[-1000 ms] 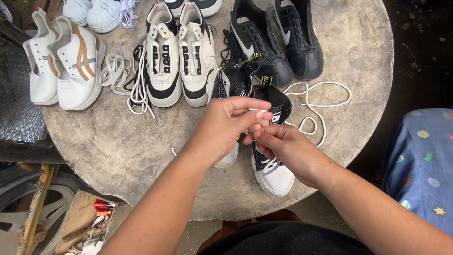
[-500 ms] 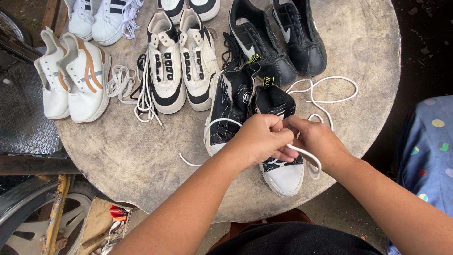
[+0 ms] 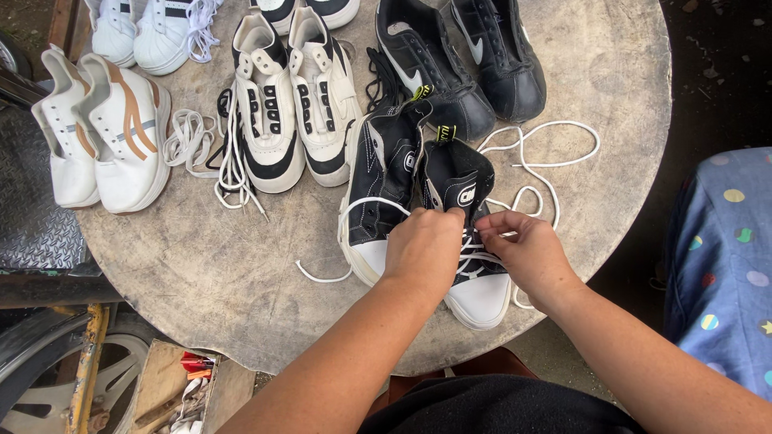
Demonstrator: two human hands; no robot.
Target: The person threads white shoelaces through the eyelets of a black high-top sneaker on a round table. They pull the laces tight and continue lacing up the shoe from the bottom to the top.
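A black high-top sneaker with a white toe cap (image 3: 470, 241) lies on the round stone table (image 3: 241, 281), toe toward me. My left hand (image 3: 424, 245) rests on its front and pinches the white lace (image 3: 531, 173). My right hand (image 3: 527, 253) grips the same lace at the eyelets on the right side. The lace's loose end loops over the table to the right. Its partner, a matching black high-top (image 3: 378, 193), lies just left with a white lace trailing off its toe.
Several other pairs lie on the table: white-and-black sneakers (image 3: 293, 104), black leather shoes (image 3: 458, 64), white shoes with tan stripes (image 3: 100, 133), loose laces (image 3: 189, 141). A blue dotted cloth (image 3: 720, 265) is at right. A metal plate (image 3: 32, 217) and an open toolbox (image 3: 173, 386) sit at left.
Both hands have moved from the sneaker's ankle opening down toward its toe along the lacing. The camera has shifted, so the table sits further right in view.
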